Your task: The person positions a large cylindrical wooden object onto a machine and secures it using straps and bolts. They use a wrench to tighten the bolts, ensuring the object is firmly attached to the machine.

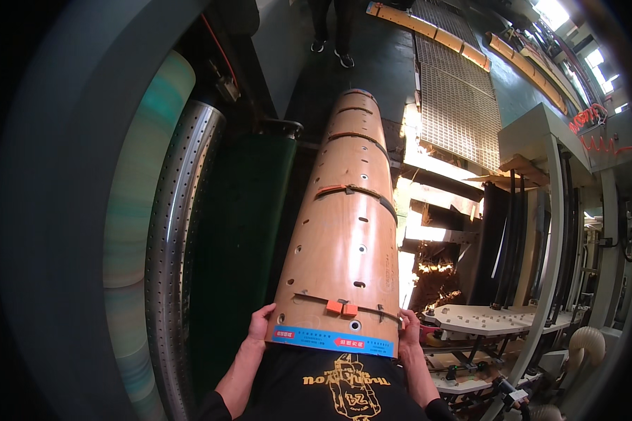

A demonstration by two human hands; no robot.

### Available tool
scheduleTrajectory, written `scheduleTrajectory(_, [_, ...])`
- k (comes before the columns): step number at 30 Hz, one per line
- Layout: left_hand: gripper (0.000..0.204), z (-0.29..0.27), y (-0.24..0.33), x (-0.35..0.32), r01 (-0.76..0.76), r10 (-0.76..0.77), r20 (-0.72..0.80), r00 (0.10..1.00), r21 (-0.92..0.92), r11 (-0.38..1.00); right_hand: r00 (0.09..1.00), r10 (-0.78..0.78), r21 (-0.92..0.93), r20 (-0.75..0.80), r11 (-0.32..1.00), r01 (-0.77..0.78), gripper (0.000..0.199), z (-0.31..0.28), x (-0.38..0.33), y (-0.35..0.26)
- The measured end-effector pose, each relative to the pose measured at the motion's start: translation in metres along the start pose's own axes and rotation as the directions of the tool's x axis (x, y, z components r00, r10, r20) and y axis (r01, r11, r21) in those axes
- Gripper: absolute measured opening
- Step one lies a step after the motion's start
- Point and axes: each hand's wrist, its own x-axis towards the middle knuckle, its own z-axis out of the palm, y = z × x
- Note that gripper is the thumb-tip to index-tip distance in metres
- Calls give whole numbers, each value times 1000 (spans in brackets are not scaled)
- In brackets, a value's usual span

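Observation:
Between my two hands lies the near end of a long curved wooden die board [340, 242], its outer face up, stretching away from my body. Dark cutting strips cross it at intervals, with small holes and slots between. Two orange foam blocks [342, 307] sit on the nearest strip, and a blue printed label [333, 341] runs along the near edge. My left hand [261, 323] grips the left side near the corner. On the opposite side, my right hand [410, 328] grips the edge, its fingers partly tucked underneath. The board's underside is hidden.
On the left stand a perforated metal roller [182, 210] and a greenish roller [144, 175]. A person's legs [331, 31] are beyond the far end. More curved boards [432, 31] lie at the upper right, near metal grating [460, 98]. A machine frame [562, 231] rises on the right.

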Motion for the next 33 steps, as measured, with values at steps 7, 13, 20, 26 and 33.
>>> scheduleTrajectory(7, [37, 1, 1, 0, 5, -5, 28, 1000, -3, 1000, 999, -28, 15, -19, 999, 28, 48, 39, -23, -9])
scheduleTrajectory(13, [37, 1, 1, 1, 3, -3, 30, 1000, 0, 1000, 1000, -15, 46, 22, 999, 14, 46, 23, -13, -6])
scheduleTrajectory(20, [37, 1, 1, 1, 2, -2, 20, 1000, 15, 1000, 999, -28, -5, -35, 1000, 28, 45, 15, -9, -2])
scheduleTrajectory(26, [37, 1, 0, 2, 2, -3, 16, 1000, 10, 1000, 999, -20, -12, -39, 1000, 19, 47, -9, 7, 4])
scheduleTrajectory(33, [38, 9, 2, -2, 11, -11, 8, 1000, -3, 1000, 999, 5, 18, -39, 1000, -4, 48, -32, 21, 9])
